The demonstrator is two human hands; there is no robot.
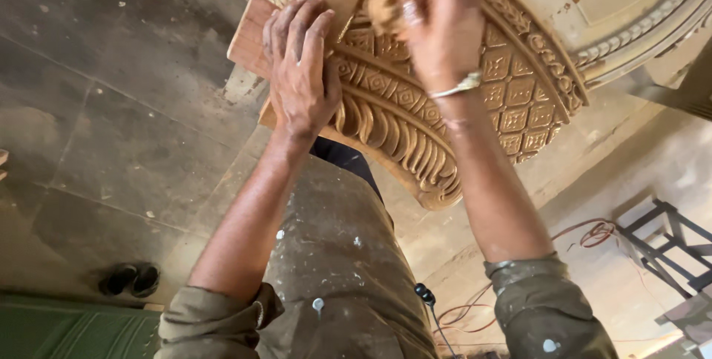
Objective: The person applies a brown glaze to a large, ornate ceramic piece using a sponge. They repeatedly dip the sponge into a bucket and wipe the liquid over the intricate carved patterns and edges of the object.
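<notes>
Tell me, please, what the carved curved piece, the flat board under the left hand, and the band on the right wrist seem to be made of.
Carved piece: apparently wood, pale tan and matte, probably unfinished; cut leaf and square patterns show.
Flat board: wood, smooth and reddish-brown, with plain straight edges; the left hand presses on it.
Wrist band: probably metal, as it looks silvery and shiny; it sits below the right hand.
</notes>
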